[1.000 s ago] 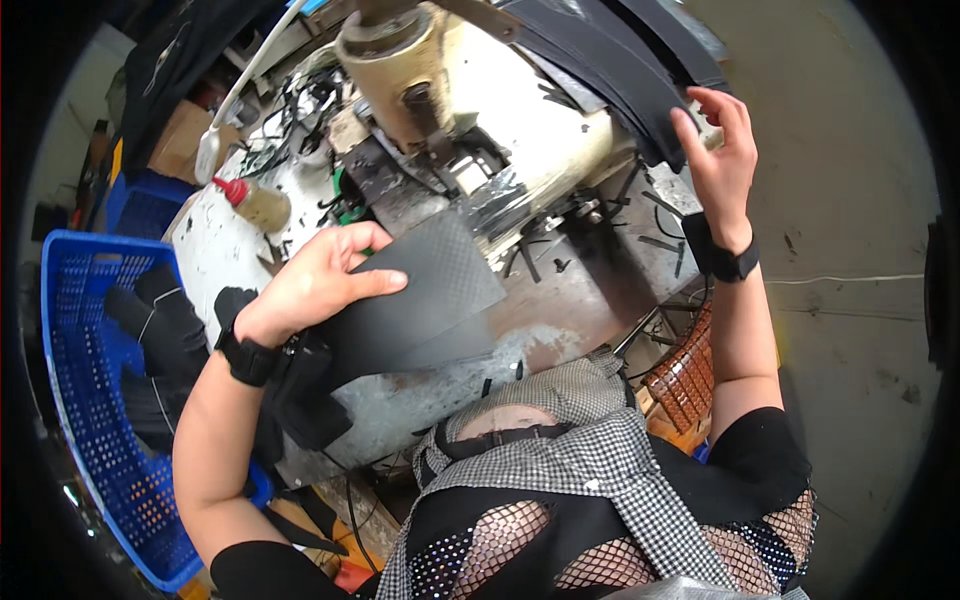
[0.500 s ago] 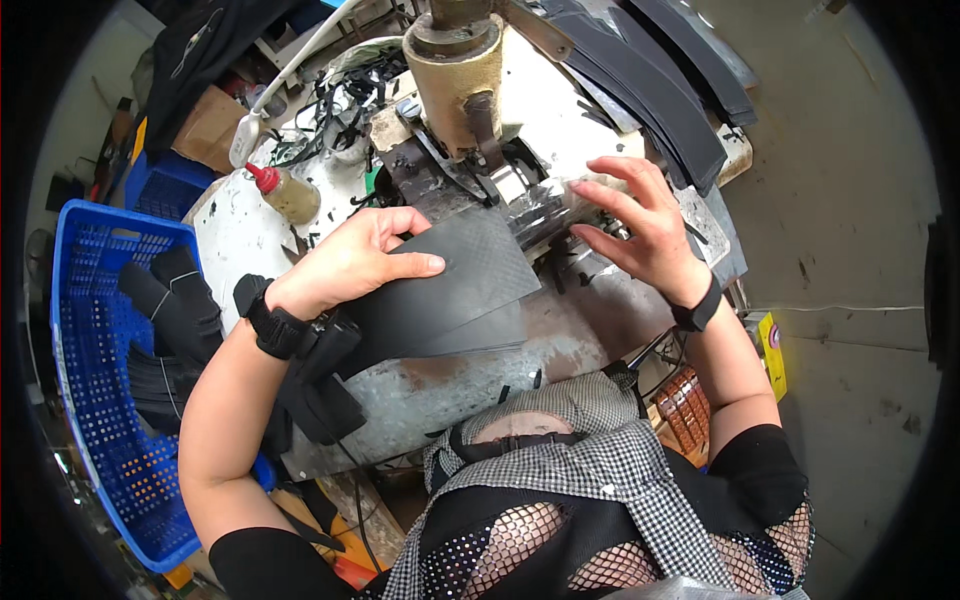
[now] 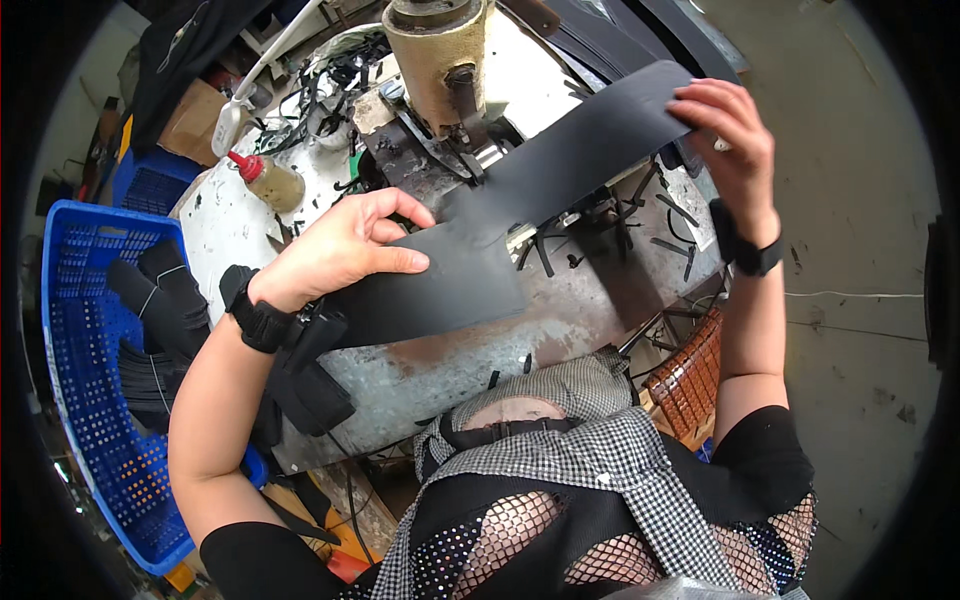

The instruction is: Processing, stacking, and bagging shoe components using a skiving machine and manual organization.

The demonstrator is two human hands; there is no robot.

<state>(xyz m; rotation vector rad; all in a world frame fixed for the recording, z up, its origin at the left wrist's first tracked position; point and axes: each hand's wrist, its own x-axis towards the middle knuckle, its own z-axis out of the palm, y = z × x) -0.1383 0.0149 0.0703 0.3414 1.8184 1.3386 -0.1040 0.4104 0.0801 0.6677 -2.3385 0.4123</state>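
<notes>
My left hand [image 3: 345,250] pinches a stack of flat black sheets [image 3: 440,290], thumb on top, at the front of the worktable. At the upper right my right hand [image 3: 735,150] grips the rounded far end of a long black strip [image 3: 590,140]. The strip slants down to the left past the foot of a cream-painted machine [image 3: 435,75], and its lower end meets the sheets near my left hand. That junction is blurred, so I cannot tell whether they are joined. Metal machine parts [image 3: 488,156] sit close to the strip's upper edge.
A blue plastic basket [image 3: 62,330] with tied black bundles [image 3: 160,300] stands at left. A red-capped bottle [image 3: 268,183] is on the table. Black scraps [image 3: 545,250] lie around the machine. More black strips [image 3: 600,40] are piled behind, at the upper right.
My right hand has moved up and right and now grips the end of a black strip; before, it was spread with nothing in it. My left hand stays on the sheets.
</notes>
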